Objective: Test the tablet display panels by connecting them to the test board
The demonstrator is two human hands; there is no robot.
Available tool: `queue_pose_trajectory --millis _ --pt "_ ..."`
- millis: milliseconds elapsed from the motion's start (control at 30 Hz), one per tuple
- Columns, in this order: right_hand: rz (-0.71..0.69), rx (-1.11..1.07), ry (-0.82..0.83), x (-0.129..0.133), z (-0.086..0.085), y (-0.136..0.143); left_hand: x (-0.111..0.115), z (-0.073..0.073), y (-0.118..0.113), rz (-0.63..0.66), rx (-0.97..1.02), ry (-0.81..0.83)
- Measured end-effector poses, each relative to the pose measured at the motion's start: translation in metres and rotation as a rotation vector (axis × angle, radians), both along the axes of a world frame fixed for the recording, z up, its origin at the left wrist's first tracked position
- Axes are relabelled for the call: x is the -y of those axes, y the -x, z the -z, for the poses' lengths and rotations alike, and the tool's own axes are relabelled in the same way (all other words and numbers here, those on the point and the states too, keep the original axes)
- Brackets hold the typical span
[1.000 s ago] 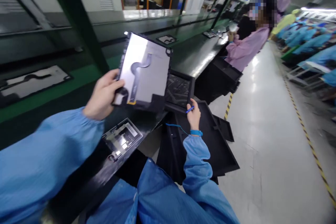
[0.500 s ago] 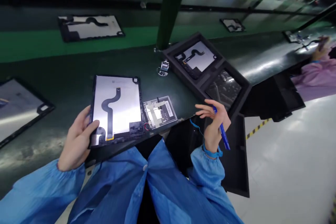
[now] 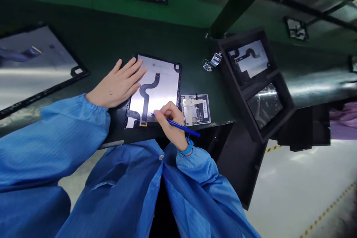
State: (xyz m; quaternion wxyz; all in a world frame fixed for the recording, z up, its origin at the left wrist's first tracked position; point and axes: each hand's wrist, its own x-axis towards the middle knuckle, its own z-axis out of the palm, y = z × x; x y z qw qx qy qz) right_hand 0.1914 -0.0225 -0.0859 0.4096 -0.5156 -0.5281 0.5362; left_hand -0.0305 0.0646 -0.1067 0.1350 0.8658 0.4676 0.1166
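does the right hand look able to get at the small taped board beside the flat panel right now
Probably yes: the right hand is right next to the taped board, and nothing seems to stand between them. The blue pen in its grip could hinder picking it up, though.

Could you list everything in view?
bench: 1, dark green, mid-view
screen panel: 1, silver and black, on bench, centre
pen: 1, blue, in right hand
circuit board: 1, dark, right of that panel
tray: 1, black, right side
other panels: at least 4, silver and black, left, top, far right, in tray
shiny piece: 1, silver, left of tray
boxes: at least 2, black, lower right
cloth: 1, pink, right edge
floor: 1, pale grey, lower right
wristband: 1, blue, by right hand
sleeves: 2, blue, lower left and centre
left hand: 1, bare, over panel's left edge
right hand: 1, bare, holding pen
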Motion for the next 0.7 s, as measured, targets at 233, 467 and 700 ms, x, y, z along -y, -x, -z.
queue_pose_trajectory --millis 233,467,700 --pt "0.048 0.02 -0.064 -0.017 0.011 0.006 0.009 -0.011 0.014 -0.129 -0.024 0.06" --pt "-0.054 0.242 -0.163 -0.02 0.007 0.008 0.005 -0.002 0.01 -0.157 0.12 0.058" --pt "-0.13 0.435 -0.273 -0.017 0.009 0.014 0.008 -0.004 0.005 -0.218 0.209 0.106"
